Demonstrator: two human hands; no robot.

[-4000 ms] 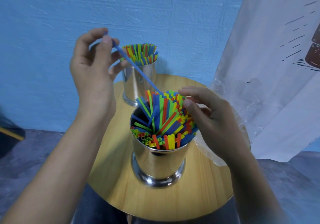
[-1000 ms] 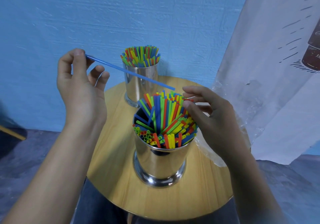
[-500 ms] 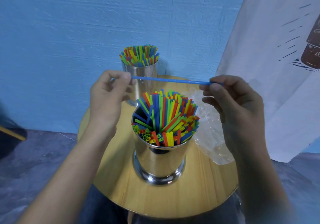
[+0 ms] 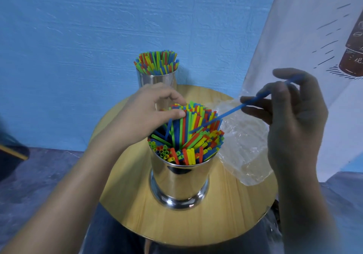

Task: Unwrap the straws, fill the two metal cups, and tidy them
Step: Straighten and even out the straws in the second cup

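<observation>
Two metal cups stand on a round wooden table (image 4: 225, 218). The near cup (image 4: 179, 179) is packed with coloured straws (image 4: 188, 134), some upright and some leaning. The far cup (image 4: 157, 79) holds a neat bunch of straws. My right hand (image 4: 290, 116) pinches one blue straw (image 4: 231, 112) at its upper end; the straw slants down to the left with its lower tip at the straws in the near cup. My left hand (image 4: 149, 112) rests on the left side of the near cup's straws, its thumb and fingers curled onto their tops.
A crumpled clear plastic wrapper (image 4: 245, 142) lies on the table's right side, under my right hand. A white printed curtain (image 4: 314, 38) hangs at the right. A blue wall stands behind the table, and a dark object (image 4: 11, 155) sits at the left edge.
My left hand let go of the blue straw and dropped onto the near cup's straws. My right hand took the straw, carried it right and tilted its free end down into the near cup.
</observation>
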